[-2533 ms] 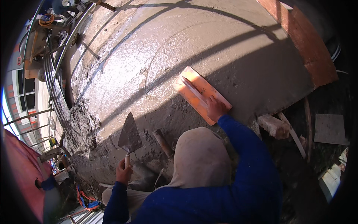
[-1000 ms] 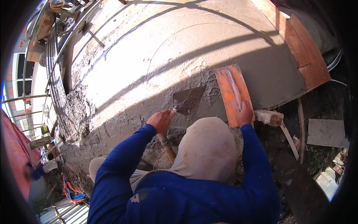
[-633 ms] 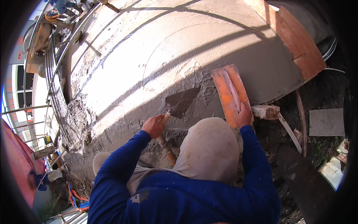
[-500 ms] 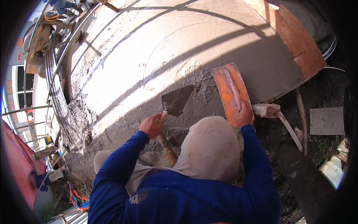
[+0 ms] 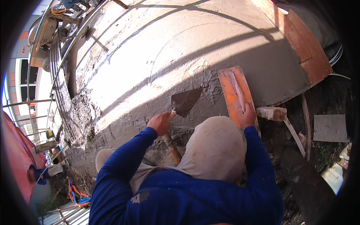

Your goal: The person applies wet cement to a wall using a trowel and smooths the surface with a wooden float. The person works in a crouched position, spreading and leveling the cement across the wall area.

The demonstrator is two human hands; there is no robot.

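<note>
My left hand is closed round the handle of a pointed trowel. Its dark blade lies flat on or just over the wet grey mortar; I cannot tell if they touch. To the right, my right hand grips the pinkish handle of an orange plastering float. The float rests face down along the near edge of the mortar, its far end beside a rough, lumpy patch. Smoother mortar spreads beyond and to the right of the float.
Orange-brown boards edge the mortar at the far right. A wooden block juts out right of the float, near a loose grey slab. Pipes and a mixer-like drum stand far left. A wooden pole lies below my left hand.
The whole view has shifted slightly, so most things appear a little further right. My left hand and the trowel have moved slightly; both hands keep their grips.
</note>
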